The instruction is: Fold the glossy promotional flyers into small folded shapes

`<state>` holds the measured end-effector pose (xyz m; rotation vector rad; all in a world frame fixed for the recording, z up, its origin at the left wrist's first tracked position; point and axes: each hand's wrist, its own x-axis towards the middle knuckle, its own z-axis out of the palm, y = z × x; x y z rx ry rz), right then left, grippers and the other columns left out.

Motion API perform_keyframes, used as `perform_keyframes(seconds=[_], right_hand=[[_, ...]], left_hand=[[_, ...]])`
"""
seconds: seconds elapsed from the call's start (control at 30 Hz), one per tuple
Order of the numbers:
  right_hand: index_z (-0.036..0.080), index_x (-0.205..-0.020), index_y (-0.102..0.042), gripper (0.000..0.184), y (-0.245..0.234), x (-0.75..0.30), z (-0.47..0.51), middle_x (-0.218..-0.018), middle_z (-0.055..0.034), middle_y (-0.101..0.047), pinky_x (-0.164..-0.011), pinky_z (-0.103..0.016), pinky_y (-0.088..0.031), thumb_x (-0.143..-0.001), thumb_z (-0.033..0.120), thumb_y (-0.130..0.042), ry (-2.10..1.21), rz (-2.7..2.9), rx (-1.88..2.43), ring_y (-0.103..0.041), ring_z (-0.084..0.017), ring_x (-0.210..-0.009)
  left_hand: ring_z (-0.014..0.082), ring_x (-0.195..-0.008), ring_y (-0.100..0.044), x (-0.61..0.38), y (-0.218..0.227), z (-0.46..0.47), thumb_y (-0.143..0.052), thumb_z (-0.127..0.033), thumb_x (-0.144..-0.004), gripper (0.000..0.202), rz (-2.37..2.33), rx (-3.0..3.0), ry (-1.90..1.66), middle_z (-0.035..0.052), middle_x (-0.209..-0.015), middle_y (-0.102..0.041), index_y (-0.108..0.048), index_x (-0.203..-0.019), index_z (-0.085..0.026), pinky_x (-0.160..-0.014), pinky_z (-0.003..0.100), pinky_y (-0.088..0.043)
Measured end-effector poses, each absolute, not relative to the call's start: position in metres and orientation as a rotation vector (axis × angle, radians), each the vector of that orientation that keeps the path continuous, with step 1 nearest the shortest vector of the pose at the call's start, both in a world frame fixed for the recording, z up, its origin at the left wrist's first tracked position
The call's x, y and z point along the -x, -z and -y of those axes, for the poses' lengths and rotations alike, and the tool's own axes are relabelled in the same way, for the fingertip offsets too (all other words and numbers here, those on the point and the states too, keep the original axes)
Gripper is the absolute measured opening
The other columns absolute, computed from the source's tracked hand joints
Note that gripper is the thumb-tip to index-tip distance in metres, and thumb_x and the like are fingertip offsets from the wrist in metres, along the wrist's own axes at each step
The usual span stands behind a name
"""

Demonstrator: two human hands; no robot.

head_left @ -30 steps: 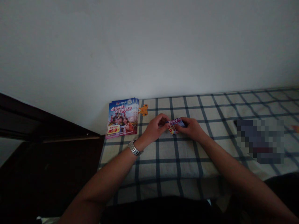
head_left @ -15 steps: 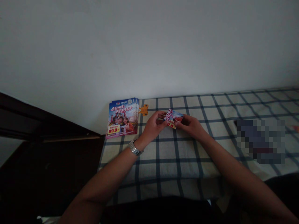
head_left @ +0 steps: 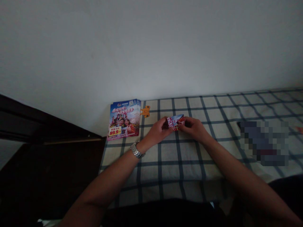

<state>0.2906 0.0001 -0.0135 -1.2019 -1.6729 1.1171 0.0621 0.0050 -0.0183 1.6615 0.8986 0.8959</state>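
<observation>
Head view: both hands, left hand (head_left: 158,130) and right hand (head_left: 193,127), pinch a folded flyer (head_left: 174,121).

1. I get one view, worn on the head, looking forward and down.
2. It faces the wall (head_left: 151,47), the checked cloth (head_left: 189,157) close beneath.
3. Left hand (head_left: 157,130) and right hand (head_left: 193,127) sit mid-frame.

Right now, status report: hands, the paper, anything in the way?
Both shut: left hand and right hand pinch the folded flyer over the checked cloth. Apart, to the left, the flyer stack. Nothing in the way.
</observation>
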Motion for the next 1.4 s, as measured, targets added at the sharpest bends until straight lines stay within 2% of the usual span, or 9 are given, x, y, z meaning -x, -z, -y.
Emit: perform_keyframes(seconds=[0.13,0.23,0.43,0.6,0.77,1.03,1.4], right_hand=[[0.019,-0.092,-0.072,0.022,0.013,-0.291,0.002,-0.076,-0.0008,-0.069,-0.063,-0.029,-0.047,-0.087,0.041,-0.071,-1.071,1.75,1.255,-0.06,-0.017,-0.067],[0.019,-0.09,-0.072,0.021,0.012,-0.29,0.004,-0.074,-0.0002,-0.067,-0.062,-0.028,-0.045,-0.087,0.039,-0.07,-1.047,1.813,1.269,-0.058,-0.016,-0.066],[0.02,-0.087,-0.071,0.021,0.01,-0.287,0.007,-0.072,0.0002,-0.066,-0.062,-0.028,-0.045,-0.088,0.041,-0.069,-1.056,1.862,1.22,-0.057,-0.016,-0.066],[0.022,-0.093,-0.071,0.026,0.01,-0.288,0.006,-0.081,-0.0019,-0.072,-0.068,-0.031,-0.05,-0.091,0.047,-0.069,-1.138,1.819,1.179,-0.063,-0.019,-0.073],[0.023,-0.099,-0.073,0.027,0.009,-0.291,0.004,-0.093,-0.0041,-0.077,-0.073,-0.033,-0.053,-0.093,0.049,-0.068,-1.142,1.785,1.15,-0.067,-0.022,-0.08],[0.021,-0.095,-0.075,0.03,0.009,-0.291,0.004,-0.076,-0.0019,-0.071,-0.06,-0.029,-0.045,-0.094,0.05,-0.066,-1.065,1.801,1.222,-0.06,-0.018,-0.066],[0.023,-0.092,-0.077,0.03,0.009,-0.294,0.002,-0.071,-0.0014,-0.072,-0.057,-0.029,-0.044,-0.095,0.051,-0.065,-0.909,1.883,1.296,-0.061,-0.018,-0.062]], left_hand=[[0.0151,-0.08,-0.06,-0.061,0.011,-0.004,-0.07,-0.05,-0.091,0.04,-0.976,-1.75,-0.892,0.002,-0.092,-0.064,-0.062,-0.112,-0.017,-0.071,0.026,-0.049],[0.0126,-0.069,-0.052,-0.06,0.007,-0.003,-0.067,-0.055,-0.093,0.039,-1.032,-1.832,-0.788,-0.0016,-0.078,-0.059,-0.064,-0.098,-0.017,-0.061,0.024,-0.038],[0.0127,-0.063,-0.049,-0.059,0.004,0.0,-0.062,-0.054,-0.096,0.038,-1.103,-1.976,-0.736,-0.0025,-0.069,-0.057,-0.065,-0.088,-0.017,-0.058,0.026,-0.03],[0.0128,-0.062,-0.048,-0.057,0.002,-0.002,-0.063,-0.056,-0.095,0.041,-1.119,-1.945,-0.788,-0.0026,-0.067,-0.056,-0.063,-0.083,-0.017,-0.057,0.025,-0.03],[0.0137,-0.066,-0.051,-0.054,0.003,-0.006,-0.064,-0.055,-0.095,0.039,-1.157,-1.892,-0.874,-0.0018,-0.072,-0.059,-0.067,-0.089,-0.017,-0.06,0.025,-0.033],[0.0138,-0.066,-0.051,-0.053,0.003,-0.007,-0.063,-0.054,-0.095,0.038,-1.147,-1.891,-0.876,-0.002,-0.072,-0.058,-0.067,-0.089,-0.016,-0.06,0.025,-0.033],[0.0149,-0.066,-0.053,-0.053,0.004,-0.007,-0.064,-0.051,-0.096,0.034,-1.215,-1.962,-0.859,-0.0021,-0.071,-0.059,-0.065,-0.089,-0.018,-0.059,0.026,-0.034]])
